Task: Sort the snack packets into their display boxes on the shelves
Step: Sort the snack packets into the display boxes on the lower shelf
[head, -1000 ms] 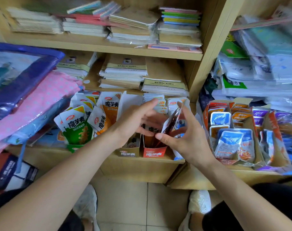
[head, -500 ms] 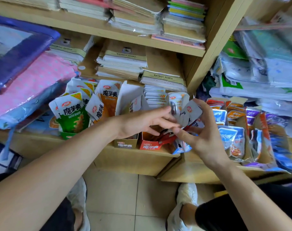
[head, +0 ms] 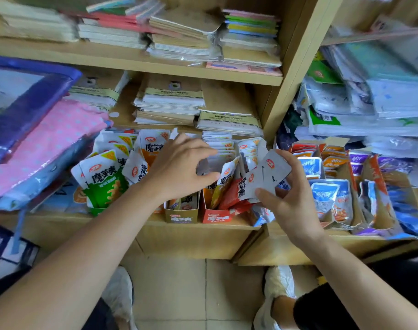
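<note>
Above the red cardboard display box [head: 215, 217], our right hand [head: 296, 203] pinches several white foil snack packets [head: 274, 169]. Our left hand [head: 179, 170], fingers loose, parts the standing packets [head: 223, 181], probably to make room.

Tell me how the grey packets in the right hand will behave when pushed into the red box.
Probably light: the right hand pinches several grey packets at once. Likely floppy and slick, being thin glossy pouches, so they may splay. The red box looks crowded, so they might buckle.
</note>
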Available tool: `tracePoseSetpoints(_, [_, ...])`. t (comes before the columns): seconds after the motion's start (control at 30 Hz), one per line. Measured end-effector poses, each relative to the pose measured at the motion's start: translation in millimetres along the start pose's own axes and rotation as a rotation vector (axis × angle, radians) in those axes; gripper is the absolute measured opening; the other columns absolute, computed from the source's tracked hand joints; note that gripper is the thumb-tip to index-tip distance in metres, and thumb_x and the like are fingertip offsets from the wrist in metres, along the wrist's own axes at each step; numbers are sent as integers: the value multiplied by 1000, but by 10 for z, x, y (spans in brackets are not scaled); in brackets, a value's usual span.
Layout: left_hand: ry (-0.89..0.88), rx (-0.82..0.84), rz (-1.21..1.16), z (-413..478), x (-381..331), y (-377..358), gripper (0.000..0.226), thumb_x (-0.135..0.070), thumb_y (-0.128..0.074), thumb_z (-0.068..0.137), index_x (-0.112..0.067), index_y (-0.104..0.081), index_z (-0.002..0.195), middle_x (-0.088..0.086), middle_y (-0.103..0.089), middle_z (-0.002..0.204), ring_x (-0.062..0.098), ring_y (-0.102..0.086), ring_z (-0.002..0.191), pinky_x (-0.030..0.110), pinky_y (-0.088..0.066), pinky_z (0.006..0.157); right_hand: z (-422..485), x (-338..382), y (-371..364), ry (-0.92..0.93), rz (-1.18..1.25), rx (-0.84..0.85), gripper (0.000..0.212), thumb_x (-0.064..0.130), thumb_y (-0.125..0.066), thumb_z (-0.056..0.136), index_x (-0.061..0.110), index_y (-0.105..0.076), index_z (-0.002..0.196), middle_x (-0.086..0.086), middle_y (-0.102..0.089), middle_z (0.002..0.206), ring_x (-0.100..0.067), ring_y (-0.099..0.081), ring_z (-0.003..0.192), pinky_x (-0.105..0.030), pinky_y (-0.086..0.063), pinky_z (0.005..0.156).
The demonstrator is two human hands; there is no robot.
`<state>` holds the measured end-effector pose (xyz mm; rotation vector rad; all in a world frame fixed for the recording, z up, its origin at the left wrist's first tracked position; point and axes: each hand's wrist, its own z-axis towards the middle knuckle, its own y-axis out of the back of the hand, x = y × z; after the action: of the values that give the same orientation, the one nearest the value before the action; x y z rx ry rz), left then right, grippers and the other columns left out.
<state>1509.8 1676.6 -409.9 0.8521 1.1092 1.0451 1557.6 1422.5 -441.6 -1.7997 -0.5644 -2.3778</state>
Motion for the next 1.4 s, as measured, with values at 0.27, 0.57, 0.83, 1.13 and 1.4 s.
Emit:
tracePoseSetpoints(0.27, [3, 34, 41, -38, -52, 58, 38, -53, -68, 81, -29, -65, 111, -14, -59, 108, 22, -45, 110, 43, -42, 91, -30, 28, -24, -25, 17, -16, 75, -2, -74, 85, 33, -40, 141, 15, -58, 119, -12, -66, 108, -45, -62, 82])
tracePoseSetpoints(0.57, [-18, 399, -376, -187, -98, 29, 46, -29, -67, 95, -60, -56, 128, -13, -38, 109, -3, -39, 94, 14, -34, 75, 14, 40, 1, 44, -83, 13, 77, 4, -74, 87, 30, -36, 148, 12, -52, 135, -4, -51, 126, -37, -59, 90])
tracePoseSetpoints(0.83, [-183, 490, -140, -442, -179, -108, 55, -32, -53, 103, -58, -34, 147, -29, -7, 158, 8, -20, 125, 44, -25, 115, 25, 12, 36, 2, -23, 54, 78, -1, -72, 87, 33, -36, 147, 13, -56, 130, -9, -56, 124, -47, -60, 87])
tracePoseSetpoints(1.13, [-111, 374, -97, -517, -69, -77, 61, -41, -59, 96, -67, -29, 143, -24, 5, 161, 17, -14, 139, 45, -18, 115, 34, 30, 17, 1, -13, 64, 77, -4, -72, 87, 29, -37, 147, 8, -57, 129, -9, -58, 122, -46, -59, 91])
tracePoseSetpoints(1.4, [47, -129, -25, -316, -127, -220, 76, -88, -53, 67, -33, -73, 114, -17, -64, 119, 15, -54, 104, 42, -37, 86, 52, 43, 0, -3, -13, 64, 77, -1, -72, 87, 33, -36, 147, 9, -54, 133, -9, -56, 124, -47, -60, 86])
